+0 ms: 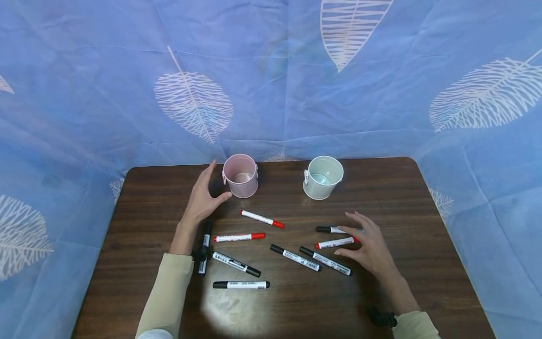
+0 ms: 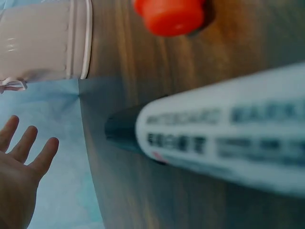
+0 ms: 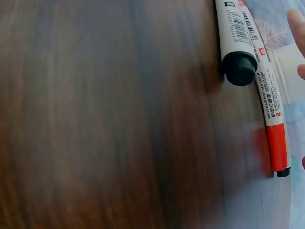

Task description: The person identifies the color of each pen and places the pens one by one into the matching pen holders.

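My left hand (image 1: 200, 203) is beside the small pink bucket (image 1: 245, 187), fingers spread and straight, thumb at the bucket's lower left; whether it touches is unclear. In the left wrist view, a black-capped whiteboard marker (image 2: 228, 129) lies close below that wrist. Over the right part of the table, my right hand (image 1: 369, 246) has its thumb and fingers apart around the end of a red marker (image 1: 333, 243), holding nothing visibly. Behind that one lies a black marker (image 1: 328, 229), partly hidden by the fingers. A pale green bucket (image 1: 318, 189) stands at the back; both buckets look empty.
Two red markers (image 1: 239, 238) and several black markers (image 1: 247, 285) lie scattered across the middle of the brown wooden table (image 1: 139, 226). Behind the table's back edge hangs a blue cloth (image 1: 271, 108) with white leaf prints.
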Demonstrator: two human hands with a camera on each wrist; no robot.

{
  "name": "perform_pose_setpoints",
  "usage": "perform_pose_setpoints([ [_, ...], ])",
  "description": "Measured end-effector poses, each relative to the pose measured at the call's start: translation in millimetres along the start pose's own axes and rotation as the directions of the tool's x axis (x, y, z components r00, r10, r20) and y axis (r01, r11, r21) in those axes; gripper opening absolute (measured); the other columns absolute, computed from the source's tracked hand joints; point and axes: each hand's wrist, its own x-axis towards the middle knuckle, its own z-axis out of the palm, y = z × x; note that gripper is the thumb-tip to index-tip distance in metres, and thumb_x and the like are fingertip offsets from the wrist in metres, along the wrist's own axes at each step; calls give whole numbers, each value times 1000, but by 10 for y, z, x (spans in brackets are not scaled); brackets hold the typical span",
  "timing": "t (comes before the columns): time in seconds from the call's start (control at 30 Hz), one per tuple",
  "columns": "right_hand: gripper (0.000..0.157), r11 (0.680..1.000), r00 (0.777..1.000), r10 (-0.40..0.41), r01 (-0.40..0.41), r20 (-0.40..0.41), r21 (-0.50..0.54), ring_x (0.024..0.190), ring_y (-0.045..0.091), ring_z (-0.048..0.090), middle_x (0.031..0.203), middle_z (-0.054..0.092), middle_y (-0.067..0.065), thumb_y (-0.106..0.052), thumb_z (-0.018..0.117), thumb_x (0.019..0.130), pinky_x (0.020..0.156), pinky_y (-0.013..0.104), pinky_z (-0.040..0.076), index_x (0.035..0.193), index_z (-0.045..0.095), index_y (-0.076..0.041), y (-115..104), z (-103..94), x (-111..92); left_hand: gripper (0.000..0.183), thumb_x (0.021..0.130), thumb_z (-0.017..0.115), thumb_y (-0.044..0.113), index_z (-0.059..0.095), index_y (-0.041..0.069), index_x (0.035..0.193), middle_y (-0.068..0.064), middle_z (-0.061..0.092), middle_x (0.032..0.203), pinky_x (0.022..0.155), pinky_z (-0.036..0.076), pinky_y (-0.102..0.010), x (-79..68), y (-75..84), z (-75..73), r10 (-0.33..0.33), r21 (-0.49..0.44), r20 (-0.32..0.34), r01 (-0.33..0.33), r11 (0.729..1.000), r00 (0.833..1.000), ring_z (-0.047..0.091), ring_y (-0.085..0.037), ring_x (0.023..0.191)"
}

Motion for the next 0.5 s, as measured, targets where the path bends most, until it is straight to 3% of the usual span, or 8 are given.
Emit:
perform_pose_setpoints([
  [0.1,58,999,999,-34,34,-26,-7,135,44,37,143,51,12,-54,88,64,102,71,27,109,78,-19,13,2,-17,107,76,87,32,21,20,160,-8,31,160,109,26,-66,25,21,-3,-2,-22,-5,2,1000,1000,29,-32,146],
  [0.27,45,996,995,-86,85,-50,-27,135,44,39,139,55,13,-37,96,57,101,71,28,95,82,-18,19,1,-27,109,77,86,24,17,19,161,-11,33,159,111,26,-62,78,51,8,2,-87,-9,-3,996,1000,29,-29,146],
  [0.5,30,997,999,-46,46,-5,-55,138,40,36,140,55,8,-27,96,62,104,70,26,88,83,-23,13,17,-46,101,81,83,35,22,18,159,-7,35,157,110,33,-54,198,62,98,7,-96,29,-4,995,1000,35,-27,142],
])
